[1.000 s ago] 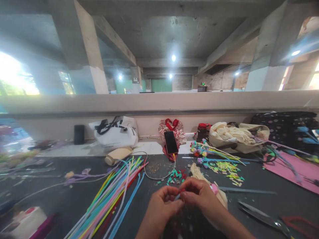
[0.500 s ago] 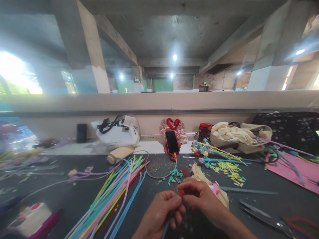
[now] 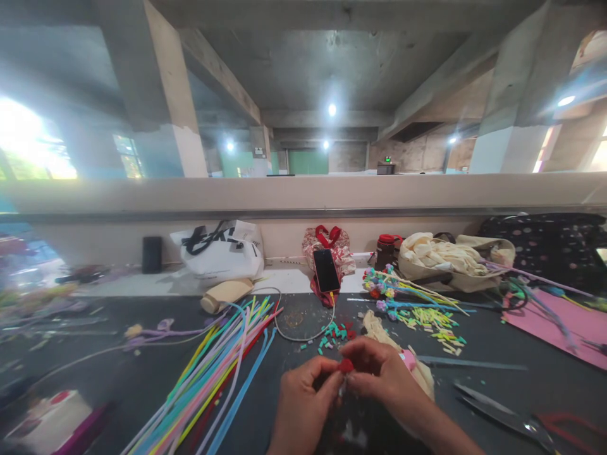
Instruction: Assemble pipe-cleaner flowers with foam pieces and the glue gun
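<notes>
A small red piece (image 3: 346, 365), round-looking and too small to name more exactly, is between my two hands low in the middle. My left hand (image 3: 303, 399) is closed, thumb and forefinger pinching the piece's left side. From the other side my right hand (image 3: 385, 378) has its bent fingers and thumb closed around it. Just beyond my hands lie short teal and red cut bits (image 3: 334, 336). A bundle of long, coloured fuzzy stems (image 3: 222, 373) rests to the left. Behind my right wrist is a crumpled cream cloth (image 3: 377, 325).
Large scissors (image 3: 502, 411) lie at the right. A phone (image 3: 327, 270) with a cable leans on a patterned bag. Small coloured flowers on stems (image 3: 386, 281) and yellow bits (image 3: 434, 322) lie right of it. A white bag (image 3: 222, 253) and pink sheet (image 3: 550, 319) flank these.
My left hand has turned, its fingers now up at the red piece. The blue-grey stem seen under it before no longer shows. More of the red piece is visible between the fingertips.
</notes>
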A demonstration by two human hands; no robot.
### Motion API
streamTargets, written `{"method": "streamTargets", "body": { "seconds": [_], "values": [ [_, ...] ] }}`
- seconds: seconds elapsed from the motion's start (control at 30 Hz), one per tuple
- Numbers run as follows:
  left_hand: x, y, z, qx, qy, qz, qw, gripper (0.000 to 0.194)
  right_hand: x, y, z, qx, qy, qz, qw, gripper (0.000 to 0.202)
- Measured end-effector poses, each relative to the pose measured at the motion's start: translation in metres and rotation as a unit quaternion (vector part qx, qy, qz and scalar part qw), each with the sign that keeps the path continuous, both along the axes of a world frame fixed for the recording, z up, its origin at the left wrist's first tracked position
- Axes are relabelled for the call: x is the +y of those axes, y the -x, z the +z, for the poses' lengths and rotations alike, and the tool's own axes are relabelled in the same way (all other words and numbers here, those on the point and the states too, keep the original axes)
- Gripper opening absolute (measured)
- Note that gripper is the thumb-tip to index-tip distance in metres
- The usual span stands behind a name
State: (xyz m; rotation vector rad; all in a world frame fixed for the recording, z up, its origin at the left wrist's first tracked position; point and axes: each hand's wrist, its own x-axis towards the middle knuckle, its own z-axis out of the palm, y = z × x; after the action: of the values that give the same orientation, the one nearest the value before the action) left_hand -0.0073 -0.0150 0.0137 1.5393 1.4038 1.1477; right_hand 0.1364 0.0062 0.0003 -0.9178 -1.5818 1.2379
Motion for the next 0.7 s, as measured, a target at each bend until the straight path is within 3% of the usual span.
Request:
{"method": "streamTargets", "body": {
  "seconds": [0.3,0.53,0.7],
  "values": [
    [-0.001,0.000,0.000,0.020,0.003,-0.007,1.000,0.019,0.000,0.000,0.002,-0.087,-0.084,-0.050,0.991,0.007],
    [0.004,-0.001,-0.012,-0.003,0.037,-0.011,0.999,0.023,0.000,0.002,0.003,-0.101,-0.084,-0.061,0.989,0.002],
    [0.002,-0.001,-0.011,0.016,-0.009,0.001,1.000,0.021,-0.001,0.004,0.000,-0.099,-0.088,-0.068,0.989,0.002]
  ]
}}
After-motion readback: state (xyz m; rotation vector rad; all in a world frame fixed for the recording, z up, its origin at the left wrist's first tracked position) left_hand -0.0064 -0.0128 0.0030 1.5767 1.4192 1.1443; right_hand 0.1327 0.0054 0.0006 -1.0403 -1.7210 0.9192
